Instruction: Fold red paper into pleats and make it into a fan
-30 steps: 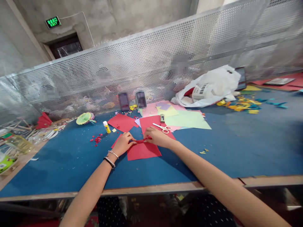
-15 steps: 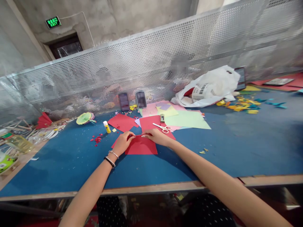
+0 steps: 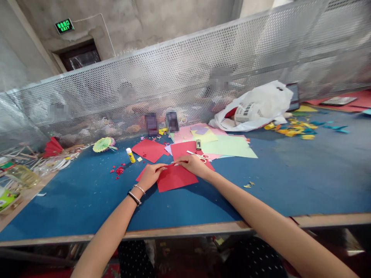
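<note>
Left hand [image 3: 152, 174] and right hand [image 3: 190, 165] both pinch far edge of red sheet [image 3: 178, 179]; rest spreads nearside of grip. Uneven finger pressure could skew the edge; scissors [image 3: 199, 155], just beyond right hand, could get knocked.

Compared with a second ago, the fingertips of the left hand [image 3: 151, 174] and right hand [image 3: 193, 165] sit farther from the table's front edge [image 3: 185, 231], the right hand now covering part of the scissors [image 3: 205, 156]. The red sheet [image 3: 178, 179], parallel to that edge half a second ago, now slants, its right corner farther away.
</note>
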Demonstrator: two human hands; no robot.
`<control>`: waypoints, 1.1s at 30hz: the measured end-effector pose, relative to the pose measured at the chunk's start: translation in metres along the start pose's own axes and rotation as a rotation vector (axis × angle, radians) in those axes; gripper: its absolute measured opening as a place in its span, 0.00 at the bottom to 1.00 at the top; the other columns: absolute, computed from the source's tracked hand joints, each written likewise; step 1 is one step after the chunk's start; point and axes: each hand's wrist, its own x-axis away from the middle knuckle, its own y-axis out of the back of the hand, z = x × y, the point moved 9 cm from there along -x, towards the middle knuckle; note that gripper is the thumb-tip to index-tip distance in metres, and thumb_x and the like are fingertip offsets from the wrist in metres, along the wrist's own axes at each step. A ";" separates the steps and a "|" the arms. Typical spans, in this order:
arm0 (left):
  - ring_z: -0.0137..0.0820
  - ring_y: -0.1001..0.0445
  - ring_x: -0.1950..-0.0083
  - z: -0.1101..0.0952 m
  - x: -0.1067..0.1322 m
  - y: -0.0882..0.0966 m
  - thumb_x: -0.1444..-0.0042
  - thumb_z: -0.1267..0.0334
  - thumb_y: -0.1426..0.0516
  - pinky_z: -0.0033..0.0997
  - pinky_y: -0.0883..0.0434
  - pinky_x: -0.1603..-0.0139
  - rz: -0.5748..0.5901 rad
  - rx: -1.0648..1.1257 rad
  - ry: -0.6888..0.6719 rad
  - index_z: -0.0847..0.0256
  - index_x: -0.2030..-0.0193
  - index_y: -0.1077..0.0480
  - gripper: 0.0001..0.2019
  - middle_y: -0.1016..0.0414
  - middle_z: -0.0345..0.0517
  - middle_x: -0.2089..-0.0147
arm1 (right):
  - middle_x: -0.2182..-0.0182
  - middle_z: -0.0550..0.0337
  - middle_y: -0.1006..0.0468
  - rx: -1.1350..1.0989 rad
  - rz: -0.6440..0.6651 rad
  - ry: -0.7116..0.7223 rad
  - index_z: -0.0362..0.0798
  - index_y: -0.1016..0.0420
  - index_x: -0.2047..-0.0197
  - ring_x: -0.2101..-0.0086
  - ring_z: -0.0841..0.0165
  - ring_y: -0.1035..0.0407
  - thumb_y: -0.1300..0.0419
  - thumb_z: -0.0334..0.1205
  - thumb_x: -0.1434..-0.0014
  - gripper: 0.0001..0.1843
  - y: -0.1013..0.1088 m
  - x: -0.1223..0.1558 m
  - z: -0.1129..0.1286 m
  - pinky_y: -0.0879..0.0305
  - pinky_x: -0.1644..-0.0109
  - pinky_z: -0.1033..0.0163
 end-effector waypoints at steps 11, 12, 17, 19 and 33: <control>0.32 0.22 0.57 -0.005 0.000 0.001 0.39 0.65 0.48 0.32 0.28 0.52 -0.057 0.050 -0.025 0.53 0.55 0.24 0.12 0.21 0.40 0.54 | 0.66 0.57 0.19 -0.180 0.068 -0.092 0.45 0.20 0.62 0.66 0.65 0.28 0.46 0.48 0.42 0.18 -0.007 -0.005 -0.008 0.36 0.63 0.64; 0.33 0.22 0.56 -0.006 0.000 0.001 0.39 0.64 0.48 0.32 0.28 0.52 -0.057 0.057 -0.029 0.53 0.55 0.24 0.12 0.21 0.40 0.54 | 0.66 0.57 0.19 -0.186 0.068 -0.101 0.44 0.20 0.62 0.67 0.65 0.29 0.46 0.48 0.42 0.18 -0.007 -0.005 -0.009 0.36 0.64 0.65; 0.33 0.22 0.55 -0.010 0.000 0.001 0.40 0.65 0.47 0.32 0.27 0.52 -0.061 0.074 -0.042 0.54 0.55 0.24 0.12 0.21 0.41 0.54 | 0.70 0.57 0.20 -0.194 0.084 -0.128 0.43 0.21 0.65 0.70 0.67 0.31 0.47 0.51 0.43 0.20 -0.010 -0.005 -0.013 0.38 0.67 0.65; 0.33 0.22 0.55 -0.010 0.000 0.001 0.40 0.65 0.47 0.32 0.27 0.51 -0.059 0.067 -0.041 0.54 0.55 0.24 0.12 0.21 0.41 0.54 | 0.69 0.57 0.20 -0.212 0.093 -0.125 0.44 0.21 0.65 0.68 0.66 0.31 0.47 0.50 0.43 0.20 -0.011 -0.006 -0.014 0.37 0.66 0.65; 0.34 0.21 0.58 -0.012 0.002 0.004 0.43 0.59 0.42 0.30 0.28 0.55 -0.076 0.005 -0.021 0.54 0.58 0.22 0.09 0.21 0.42 0.57 | 0.67 0.56 0.19 -0.278 0.098 -0.075 0.46 0.21 0.63 0.66 0.64 0.28 0.44 0.47 0.44 0.16 -0.017 -0.005 -0.005 0.36 0.62 0.62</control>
